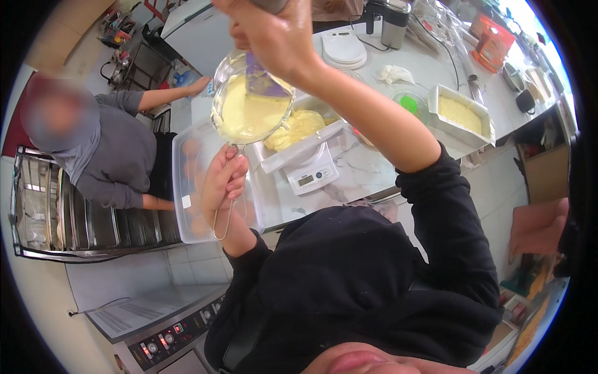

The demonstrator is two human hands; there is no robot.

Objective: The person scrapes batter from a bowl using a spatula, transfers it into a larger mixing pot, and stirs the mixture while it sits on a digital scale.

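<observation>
A round metal bowl [240, 124] with a wire handle holds pale yellow batter [240, 103], tilted beside a white lined loaf pan [324, 132]. My left hand [225, 177] is closed around the bowl's wire handle. Above the bowl, my right hand [277, 34] is closed on a purple spatula [265, 81], whose smeared blade sits against the bowl's inside. Thick yellow batter [296, 129] lies heaped in the loaf pan. That pan rests on a white kitchen scale [314, 174]. My right forearm passes over the table.
Another batter-filled loaf pan [461, 115] stands at the right. A clear plastic bin [187, 218] holding round brownish things is at the left, near a co-worker in grey [118, 149]. A second white scale [344, 48], a grey appliance [395, 25] and an orange bag [494, 43] stand farther back.
</observation>
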